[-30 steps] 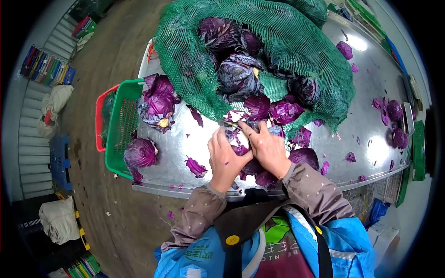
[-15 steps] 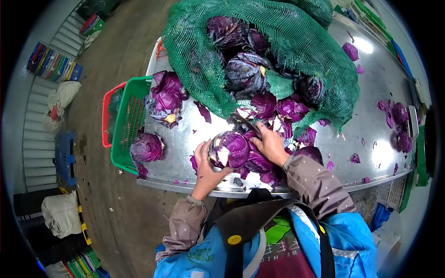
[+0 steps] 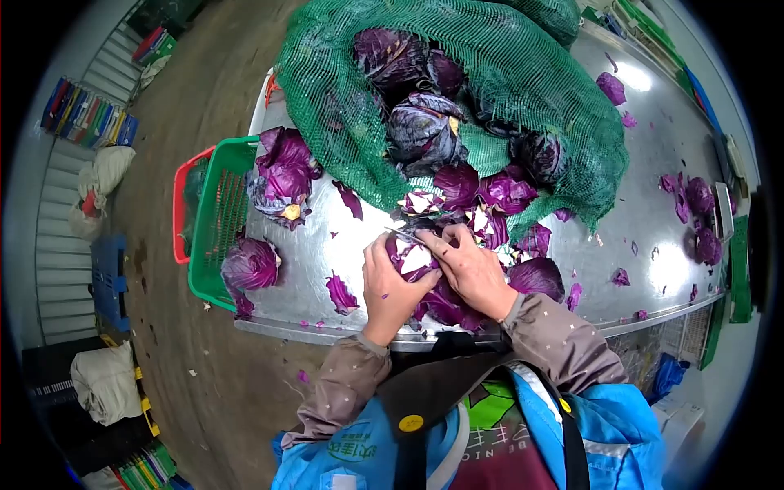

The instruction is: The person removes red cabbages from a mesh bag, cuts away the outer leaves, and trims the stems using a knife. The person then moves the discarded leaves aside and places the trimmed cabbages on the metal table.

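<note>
My left hand [image 3: 390, 290] is wrapped round the left side of a red cabbage [image 3: 411, 256], whose white cut patch faces up. Against the cabbage's right side is my right hand [image 3: 471, 269], with a knife [image 3: 405, 234] held in its fingers; the blade lies over the top of the cabbage and its handle is mostly hidden. Loose purple leaves [image 3: 445, 306] lie under and beside my hands. Just beyond them, more cut leaves [image 3: 490, 224] are heaped at the mouth of a green mesh sack [image 3: 563, 106] that holds several dark cabbages [image 3: 425, 131].
The metal table [image 3: 327, 245] has a raised front edge. At its left stand a green basket [image 3: 214, 220] and a red basket [image 3: 181, 208], near a cabbage [image 3: 251, 263] and a leafy one [image 3: 282, 184]. More purple pieces [image 3: 701, 196] lie at the right.
My left hand has moved right with the cabbage, which is turned and closer to my right hand. The knife is now over the cabbage. A loose leaf shows left of my left hand.
</note>
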### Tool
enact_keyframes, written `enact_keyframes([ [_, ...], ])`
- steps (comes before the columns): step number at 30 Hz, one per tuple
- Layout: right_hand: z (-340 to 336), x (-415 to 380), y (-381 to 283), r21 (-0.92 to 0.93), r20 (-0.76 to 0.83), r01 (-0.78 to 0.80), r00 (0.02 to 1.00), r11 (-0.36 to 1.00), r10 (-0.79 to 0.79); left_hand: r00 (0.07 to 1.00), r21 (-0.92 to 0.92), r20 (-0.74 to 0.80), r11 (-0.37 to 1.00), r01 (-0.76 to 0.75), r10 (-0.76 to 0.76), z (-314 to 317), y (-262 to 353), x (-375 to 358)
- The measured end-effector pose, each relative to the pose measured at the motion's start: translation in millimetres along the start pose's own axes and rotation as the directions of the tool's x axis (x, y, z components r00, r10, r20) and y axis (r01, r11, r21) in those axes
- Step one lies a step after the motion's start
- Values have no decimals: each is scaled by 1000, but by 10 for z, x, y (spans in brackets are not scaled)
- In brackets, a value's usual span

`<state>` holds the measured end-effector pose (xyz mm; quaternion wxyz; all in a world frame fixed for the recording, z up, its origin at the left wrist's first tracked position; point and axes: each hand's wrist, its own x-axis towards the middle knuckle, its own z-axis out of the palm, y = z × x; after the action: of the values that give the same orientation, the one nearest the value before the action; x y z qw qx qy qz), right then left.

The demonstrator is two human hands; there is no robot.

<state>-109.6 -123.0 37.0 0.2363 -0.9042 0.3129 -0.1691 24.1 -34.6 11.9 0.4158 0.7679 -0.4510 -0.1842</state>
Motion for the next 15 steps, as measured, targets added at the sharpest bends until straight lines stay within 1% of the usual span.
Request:
enact_keyframes([
  [2,-23,93,46,-27,32,-6,999,1000,7,1000,26,-10,1000,7,-7,8,32,40],
  [4,-85,168,73,-54,39,13,999,998,-11,1000,67,6,998,-17,17,22,43,80],
  [6,-121,219,104,-85,103,30,995,996,-21,1000,86,0,996,-25,26,22,67,101],
  [7,-44,213,125,-81,65,17,998,997,-12,1000,89,-4,996,-25,26,24,71,94],
  [8,71,190,162,-82,65,17,998,996,-12,1000,93,-9,995,-25,26,27,74,94],
  [10,215,172,180,49,-90,-73,993,996,77,1000,92,-9,996,-17,18,49,57,109],
  [12,190,234,229,34,-8,-103,995,994,103,1000,112,8,994,6,-7,53,69,98],
  [14,178,334,357,77,-16,-51,999,996,52,1000,153,6,988,-26,25,57,109,102],
  [15,182,354,380,57,6,-54,999,997,53,999,151,1,988,-35,35,54,115,110],
])
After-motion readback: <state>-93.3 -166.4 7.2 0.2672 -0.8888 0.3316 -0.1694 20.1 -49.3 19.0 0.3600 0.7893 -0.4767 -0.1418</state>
